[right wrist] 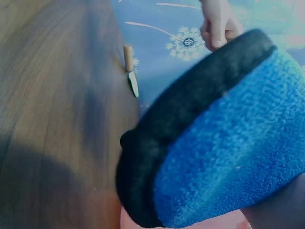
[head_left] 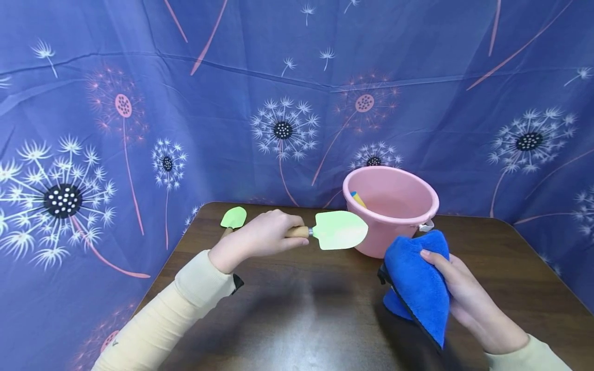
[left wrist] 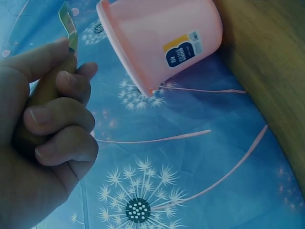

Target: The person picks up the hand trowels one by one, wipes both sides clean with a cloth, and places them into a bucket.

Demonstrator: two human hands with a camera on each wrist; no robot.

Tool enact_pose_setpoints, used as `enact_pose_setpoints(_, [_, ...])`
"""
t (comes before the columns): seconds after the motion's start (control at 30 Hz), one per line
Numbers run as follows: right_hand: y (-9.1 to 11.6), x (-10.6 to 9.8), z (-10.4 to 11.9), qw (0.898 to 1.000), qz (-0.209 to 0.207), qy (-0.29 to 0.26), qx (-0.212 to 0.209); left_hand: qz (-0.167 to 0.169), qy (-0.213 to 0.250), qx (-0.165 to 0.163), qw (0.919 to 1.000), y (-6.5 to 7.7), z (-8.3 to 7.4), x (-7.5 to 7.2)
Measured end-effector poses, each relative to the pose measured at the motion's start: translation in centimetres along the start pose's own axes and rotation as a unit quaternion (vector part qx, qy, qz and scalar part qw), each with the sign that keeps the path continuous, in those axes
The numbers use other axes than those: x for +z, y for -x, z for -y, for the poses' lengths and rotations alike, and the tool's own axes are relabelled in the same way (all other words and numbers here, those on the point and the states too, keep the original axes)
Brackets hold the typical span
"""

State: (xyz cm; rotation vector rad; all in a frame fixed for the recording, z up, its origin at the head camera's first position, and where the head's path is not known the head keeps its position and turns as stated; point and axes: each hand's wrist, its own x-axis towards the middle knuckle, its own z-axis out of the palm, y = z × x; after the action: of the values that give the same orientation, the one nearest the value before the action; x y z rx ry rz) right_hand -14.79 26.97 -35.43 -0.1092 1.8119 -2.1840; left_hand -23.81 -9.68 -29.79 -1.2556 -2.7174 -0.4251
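1. The left grip (head_left: 266, 234) clasps the green trowel (head_left: 341, 230) above the tabletop (head_left: 287, 309), near the pink bucket (head_left: 377, 240); a steady hold likely suits wiping.
2. The right grip (head_left: 466, 291) pinches the blue cloth (head_left: 417, 278); flat contact should clean evenly.

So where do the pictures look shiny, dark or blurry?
Head view: glare shines on the table, with shadow beside the blue cloth; left wrist view: the left hand looks dim; right wrist view: the cloth's black edge looks blurry.

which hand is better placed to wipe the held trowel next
Likely the right hand: it holds the blue cloth, while the left hand grips the trowel by its handle, leaving the blade free.
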Motion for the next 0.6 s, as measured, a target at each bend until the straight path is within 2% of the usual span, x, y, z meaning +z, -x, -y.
enact_pose_setpoints(0.2, [-0.5, 0.5, -0.3, 0.997, -0.047, 0.068, -0.003, -0.011, -0.013, -0.018, 0.9997, -1.7, -0.1, -0.8])
enact_pose_setpoints(0.4, [-0.9, 1.1, -0.3, 0.984, -0.092, 0.151, 0.002, -0.013, 0.006, -0.024, 0.9996, -3.8, -0.3, -1.6])
enact_pose_setpoints(0.6, [-1.3, 1.7, -0.9, 0.979, -0.092, 0.182, -0.007, -0.014, 0.002, -0.03, 0.9995, -5.8, -0.5, -1.9])
